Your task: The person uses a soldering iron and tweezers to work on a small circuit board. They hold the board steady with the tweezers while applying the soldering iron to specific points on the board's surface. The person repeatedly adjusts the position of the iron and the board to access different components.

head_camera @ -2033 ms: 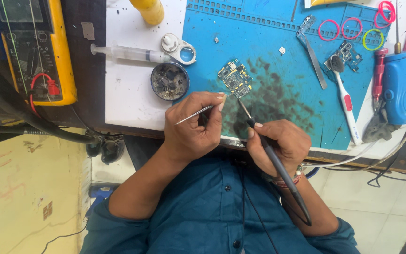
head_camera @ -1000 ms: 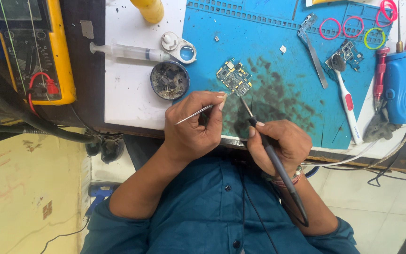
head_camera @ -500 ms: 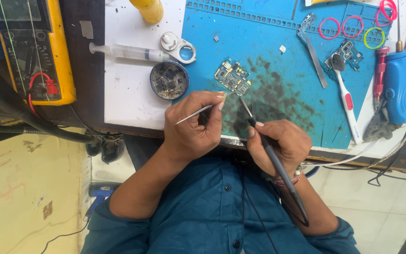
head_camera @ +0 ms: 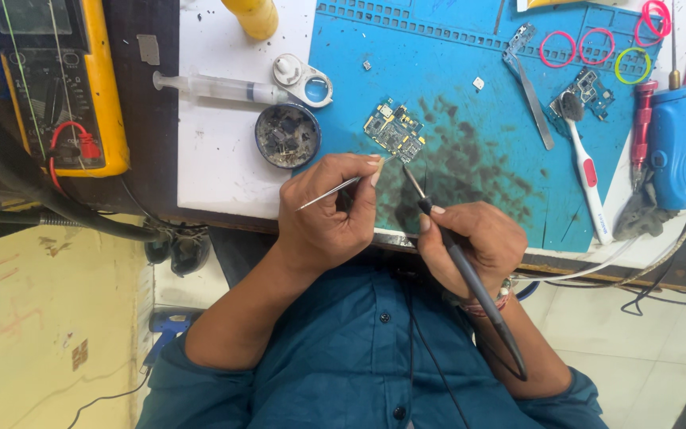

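A small circuit board (head_camera: 395,130) lies on the blue work mat (head_camera: 454,87), which is stained dark near the front. My left hand (head_camera: 327,210) pinches thin metal tweezers (head_camera: 335,189), their tips pointing toward the board's near edge. My right hand (head_camera: 470,242) grips a dark soldering iron (head_camera: 470,278) like a pen. Its tip (head_camera: 406,173) hovers just below the board, close to the tweezers' tips. Both hands rest at the front edge of the mat.
A round tin of dark residue (head_camera: 287,135), a syringe (head_camera: 216,87) and a loupe (head_camera: 305,79) lie left of the board. A yellow multimeter (head_camera: 57,87) sits far left. A toothbrush (head_camera: 585,163), metal tweezers (head_camera: 527,79), coloured rubber bands (head_camera: 597,48) and a blue tool (head_camera: 675,147) are at the right.
Both hands stay almost still; the soldering iron tip and tweezers keep close to the board's near edge.
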